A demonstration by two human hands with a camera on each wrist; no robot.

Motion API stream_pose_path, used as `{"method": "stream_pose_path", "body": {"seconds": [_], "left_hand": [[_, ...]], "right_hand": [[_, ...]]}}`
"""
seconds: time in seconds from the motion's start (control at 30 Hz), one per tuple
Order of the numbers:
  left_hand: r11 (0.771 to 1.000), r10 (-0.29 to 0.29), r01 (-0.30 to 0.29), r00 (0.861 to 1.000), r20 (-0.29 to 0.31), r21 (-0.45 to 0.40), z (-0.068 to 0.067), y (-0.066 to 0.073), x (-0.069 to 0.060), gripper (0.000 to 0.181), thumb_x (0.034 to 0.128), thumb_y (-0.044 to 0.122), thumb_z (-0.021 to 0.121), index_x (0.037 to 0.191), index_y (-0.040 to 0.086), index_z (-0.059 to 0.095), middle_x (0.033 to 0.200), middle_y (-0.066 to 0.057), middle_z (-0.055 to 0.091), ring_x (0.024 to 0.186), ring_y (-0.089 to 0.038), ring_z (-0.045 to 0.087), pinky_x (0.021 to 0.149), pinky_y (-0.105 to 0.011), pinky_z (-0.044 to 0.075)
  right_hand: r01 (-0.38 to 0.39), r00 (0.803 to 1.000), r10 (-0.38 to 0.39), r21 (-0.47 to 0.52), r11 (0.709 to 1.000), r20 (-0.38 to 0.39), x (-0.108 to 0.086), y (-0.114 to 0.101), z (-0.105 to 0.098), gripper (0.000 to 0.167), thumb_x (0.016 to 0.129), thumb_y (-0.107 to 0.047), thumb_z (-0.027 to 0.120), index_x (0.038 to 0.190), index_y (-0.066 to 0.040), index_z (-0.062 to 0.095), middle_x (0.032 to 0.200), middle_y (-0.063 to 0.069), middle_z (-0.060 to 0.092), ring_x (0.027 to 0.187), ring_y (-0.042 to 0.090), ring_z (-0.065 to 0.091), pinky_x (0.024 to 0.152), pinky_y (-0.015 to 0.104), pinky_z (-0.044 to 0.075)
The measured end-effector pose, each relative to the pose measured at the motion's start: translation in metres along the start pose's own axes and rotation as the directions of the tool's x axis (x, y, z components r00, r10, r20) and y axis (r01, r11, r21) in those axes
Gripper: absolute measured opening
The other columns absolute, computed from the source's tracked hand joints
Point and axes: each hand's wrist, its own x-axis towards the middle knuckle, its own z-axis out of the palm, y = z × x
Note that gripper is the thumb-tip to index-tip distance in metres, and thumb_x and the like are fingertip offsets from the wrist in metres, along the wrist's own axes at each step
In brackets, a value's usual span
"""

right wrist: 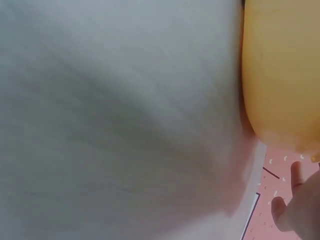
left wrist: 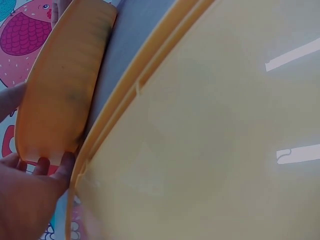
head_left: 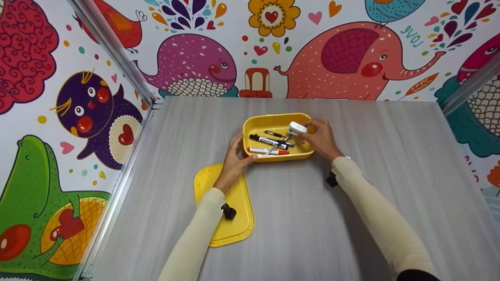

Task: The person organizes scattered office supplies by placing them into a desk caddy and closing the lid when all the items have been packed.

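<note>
A yellow box (head_left: 281,157) holds a black marker (head_left: 269,141), a red-capped marker (head_left: 269,151) and several pens. The right hand (head_left: 322,138) pinches a small white object (head_left: 297,128) over the box's right part. The left hand (head_left: 233,164) holds the box's left end, thumb at the near corner. From the left wrist, the left hand (left wrist: 30,195) has its fingertips against the end of the box (left wrist: 60,85). In the right wrist view the right hand (right wrist: 305,205) shows partly, beside the box (right wrist: 282,75); what it pinches is hidden there.
A yellow lid (head_left: 234,218) lies on the grey table (head_left: 297,218) under the left forearm, and fills much of the left wrist view (left wrist: 200,125). Printed cartoon walls stand behind and at both sides, with metal posts at the corners.
</note>
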Motion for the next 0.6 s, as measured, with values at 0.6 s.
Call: {"method": "stream_pose_path", "body": {"seconds": [0.6], "left_hand": [[1.0, -0.01, 0.01, 1.0, -0.006, -0.005, 0.0, 0.0, 0.0, 0.093, 0.0938, 0.0, 0.084, 0.171, 0.002, 0.032, 0.177, -0.011, 0.027, 0.157, -0.032, 0.037, 0.127, -0.046, 0.04]], "right_hand": [[0.012, 0.998, 0.003, -0.263, 0.965, 0.057, 0.01, -0.017, 0.01, 0.032, 0.098, -0.019, 0.086, 0.125, -0.004, 0.08, 0.137, 0.016, 0.06, 0.137, 0.037, 0.041, 0.12, 0.059, 0.029]]}}
